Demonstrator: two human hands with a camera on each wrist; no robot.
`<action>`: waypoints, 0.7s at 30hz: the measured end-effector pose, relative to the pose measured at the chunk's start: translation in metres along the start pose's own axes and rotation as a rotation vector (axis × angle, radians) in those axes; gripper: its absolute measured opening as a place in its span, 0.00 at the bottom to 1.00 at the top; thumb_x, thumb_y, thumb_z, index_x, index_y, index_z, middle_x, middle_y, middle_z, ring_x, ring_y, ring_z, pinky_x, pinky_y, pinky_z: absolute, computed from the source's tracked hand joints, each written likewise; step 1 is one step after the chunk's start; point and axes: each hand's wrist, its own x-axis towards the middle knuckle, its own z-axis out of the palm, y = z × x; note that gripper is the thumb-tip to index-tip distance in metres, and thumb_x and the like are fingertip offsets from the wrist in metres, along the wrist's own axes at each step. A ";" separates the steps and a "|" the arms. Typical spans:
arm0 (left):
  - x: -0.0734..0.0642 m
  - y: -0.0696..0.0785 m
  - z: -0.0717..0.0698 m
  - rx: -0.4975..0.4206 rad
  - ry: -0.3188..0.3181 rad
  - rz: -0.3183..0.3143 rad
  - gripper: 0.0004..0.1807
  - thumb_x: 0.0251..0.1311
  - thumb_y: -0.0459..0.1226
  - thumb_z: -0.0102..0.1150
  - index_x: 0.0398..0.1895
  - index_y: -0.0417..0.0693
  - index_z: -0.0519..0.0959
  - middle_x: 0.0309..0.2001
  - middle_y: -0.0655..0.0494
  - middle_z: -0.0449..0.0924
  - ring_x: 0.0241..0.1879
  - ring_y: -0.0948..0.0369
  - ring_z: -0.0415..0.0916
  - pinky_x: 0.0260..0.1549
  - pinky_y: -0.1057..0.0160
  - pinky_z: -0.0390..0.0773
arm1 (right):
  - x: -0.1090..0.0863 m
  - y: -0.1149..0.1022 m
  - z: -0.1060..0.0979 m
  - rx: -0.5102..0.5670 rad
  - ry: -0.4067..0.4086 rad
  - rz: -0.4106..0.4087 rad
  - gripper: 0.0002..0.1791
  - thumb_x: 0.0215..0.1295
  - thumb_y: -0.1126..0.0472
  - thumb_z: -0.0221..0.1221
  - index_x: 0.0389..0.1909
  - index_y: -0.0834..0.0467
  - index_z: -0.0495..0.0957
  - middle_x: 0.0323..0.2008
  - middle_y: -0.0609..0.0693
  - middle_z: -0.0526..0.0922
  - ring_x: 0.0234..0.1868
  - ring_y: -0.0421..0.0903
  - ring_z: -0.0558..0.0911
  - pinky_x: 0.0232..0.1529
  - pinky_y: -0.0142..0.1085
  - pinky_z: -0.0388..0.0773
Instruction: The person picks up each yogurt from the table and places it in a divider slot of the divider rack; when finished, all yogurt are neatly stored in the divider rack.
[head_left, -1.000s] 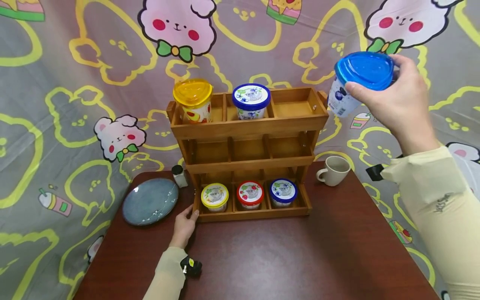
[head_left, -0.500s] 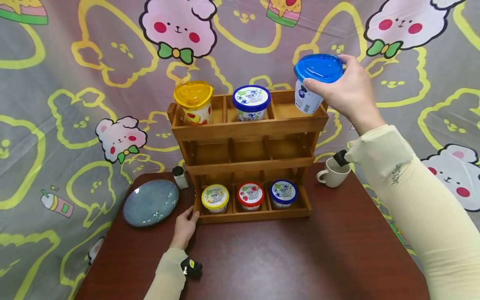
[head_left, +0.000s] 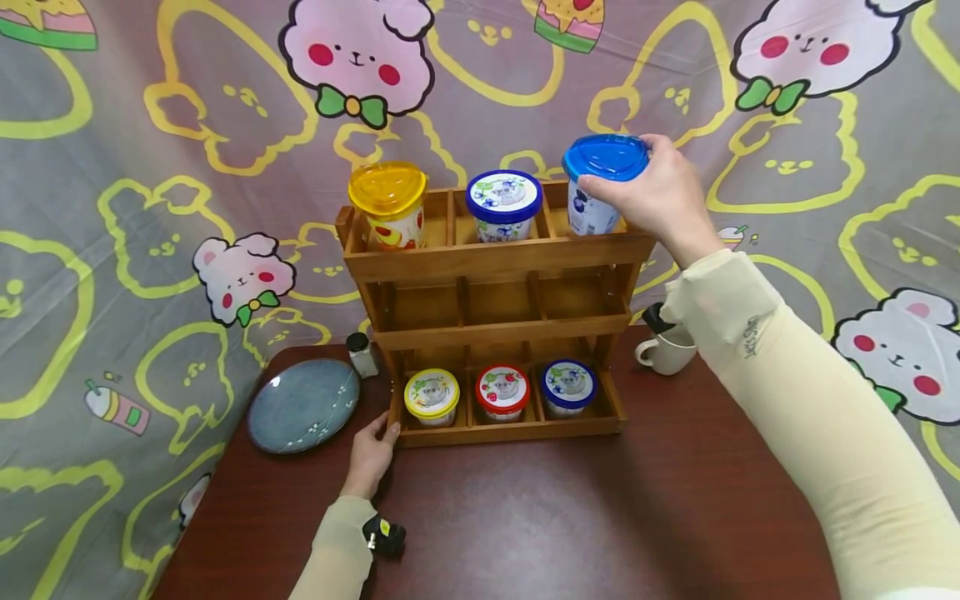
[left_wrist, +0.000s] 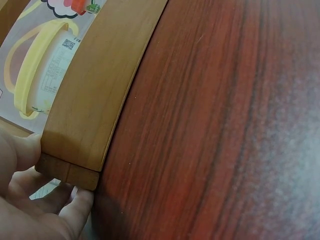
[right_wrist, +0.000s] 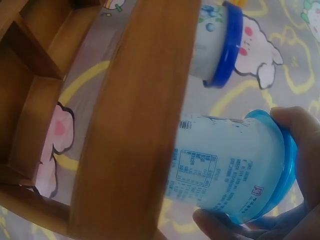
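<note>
My right hand (head_left: 667, 196) grips a yogurt cup with a domed blue lid (head_left: 606, 158) by its lid rim. The cup stands upright, its lower part within the right compartment of the top tier of the wooden rack (head_left: 498, 260); whether it touches the floor there is hidden. In the right wrist view, the printed side of the yogurt cup (right_wrist: 220, 165) shows behind the front rail. My left hand (head_left: 369, 457) holds the rack's lower left corner, with thumb and fingers around the rail end (left_wrist: 70, 167) in the left wrist view.
The top tier also bears a yellow-lidded cup (head_left: 387, 204) and a dark-blue-lidded tub (head_left: 504, 204). Yellow (head_left: 432, 393), red (head_left: 502, 390) and blue (head_left: 569, 385) lidded tubs fill the bottom tier. A plate (head_left: 303, 406) and black-capped shaker (head_left: 362, 355) stand left, a mug (head_left: 663, 352) right.
My right hand has carried the blue-lidded yogurt cup left and then down, from the rack's right side into the top right compartment. The left hand keeps its place on the rack.
</note>
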 end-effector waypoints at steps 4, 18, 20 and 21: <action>0.000 -0.001 0.000 0.005 0.002 0.002 0.27 0.73 0.37 0.52 0.71 0.33 0.64 0.69 0.34 0.63 0.70 0.42 0.57 0.67 0.44 0.59 | 0.001 0.002 0.005 -0.011 -0.002 -0.003 0.65 0.49 0.23 0.60 0.79 0.54 0.45 0.74 0.59 0.57 0.70 0.60 0.62 0.65 0.56 0.65; -0.001 0.000 0.001 0.007 0.000 -0.007 0.27 0.73 0.36 0.52 0.71 0.34 0.64 0.69 0.34 0.63 0.70 0.42 0.57 0.67 0.44 0.59 | 0.004 0.010 0.016 -0.019 0.003 -0.011 0.65 0.47 0.21 0.60 0.79 0.54 0.48 0.73 0.59 0.61 0.69 0.60 0.64 0.66 0.57 0.64; -0.001 0.000 0.001 0.003 0.003 -0.013 0.27 0.73 0.36 0.52 0.71 0.34 0.64 0.69 0.34 0.63 0.70 0.42 0.58 0.67 0.44 0.59 | 0.004 0.011 0.017 -0.019 0.006 -0.015 0.65 0.47 0.21 0.60 0.78 0.54 0.48 0.73 0.59 0.61 0.69 0.60 0.64 0.66 0.57 0.64; -0.001 0.001 0.001 0.003 0.004 -0.013 0.27 0.73 0.36 0.52 0.71 0.34 0.64 0.69 0.35 0.63 0.70 0.42 0.58 0.67 0.44 0.59 | 0.003 0.011 0.017 -0.018 0.006 -0.015 0.65 0.47 0.22 0.60 0.79 0.54 0.48 0.73 0.59 0.61 0.69 0.60 0.64 0.66 0.57 0.63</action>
